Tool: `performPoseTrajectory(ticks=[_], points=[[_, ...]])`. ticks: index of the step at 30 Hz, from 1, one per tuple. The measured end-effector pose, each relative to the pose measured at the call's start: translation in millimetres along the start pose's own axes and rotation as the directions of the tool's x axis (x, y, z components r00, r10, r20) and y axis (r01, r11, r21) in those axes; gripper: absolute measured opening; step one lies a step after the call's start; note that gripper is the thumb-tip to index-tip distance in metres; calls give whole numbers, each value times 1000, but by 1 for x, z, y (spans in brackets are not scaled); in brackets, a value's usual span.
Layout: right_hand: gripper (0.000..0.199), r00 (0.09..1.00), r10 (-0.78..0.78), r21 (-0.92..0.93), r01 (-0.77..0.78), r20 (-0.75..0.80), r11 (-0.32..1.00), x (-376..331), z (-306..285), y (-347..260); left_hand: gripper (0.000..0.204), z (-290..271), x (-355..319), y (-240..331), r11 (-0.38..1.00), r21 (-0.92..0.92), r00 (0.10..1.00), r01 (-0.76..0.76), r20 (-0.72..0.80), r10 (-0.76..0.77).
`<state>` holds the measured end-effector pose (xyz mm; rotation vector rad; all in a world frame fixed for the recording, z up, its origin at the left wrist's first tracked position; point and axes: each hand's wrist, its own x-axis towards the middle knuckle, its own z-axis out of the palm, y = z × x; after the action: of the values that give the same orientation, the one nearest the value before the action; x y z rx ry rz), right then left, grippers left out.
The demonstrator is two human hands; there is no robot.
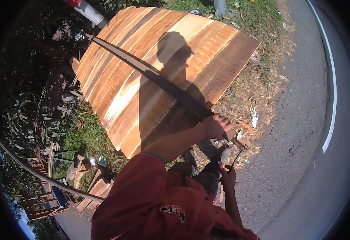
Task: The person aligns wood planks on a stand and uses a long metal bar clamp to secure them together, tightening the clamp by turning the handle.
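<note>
A long metal bar clamp (158, 79) lies diagonally across a wide panel of wooden planks (124, 90) set edge to edge. My left hand (216, 126) is wrapped round the clamp's near end, just off the panel's near edge. Beyond my fingers, a screw end (239, 144) sticks out to the right. Lower down, my right hand (228, 177) is closed round a thin dark rod (236, 158), whose upper end reaches the screw end. Part of the rod is hidden in my fingers. My shadow falls over the middle of the panel.
Scrap boards (96, 192) lie at the lower left, with a curved dark bar (35, 171) passing nearby. Dry grass and litter border the panel's right side. A paved road (291, 156) with a white edge line runs along the right.
</note>
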<state>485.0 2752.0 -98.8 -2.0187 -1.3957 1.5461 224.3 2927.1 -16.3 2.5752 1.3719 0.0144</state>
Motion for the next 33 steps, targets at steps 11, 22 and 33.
performPoseTrajectory(ticks=[11, 22, 33], points=[[28, 567, -635, -433, 465, -524, 772, -88, -46, -119, 54, -25, 1, 3, 997, 10, 996, -81, 44, 81], [24, 567, -609, -564, 282, -555, 776, 103, -173, -252, 50, -15, 5, -1, 996, -65, 995, -55, -82, 50], [38, 974, 77, -254, -21, 214, 967, 322, -112, -85, 35, -23, -4, -1, 997, -35, 994, -64, -86, 61]])
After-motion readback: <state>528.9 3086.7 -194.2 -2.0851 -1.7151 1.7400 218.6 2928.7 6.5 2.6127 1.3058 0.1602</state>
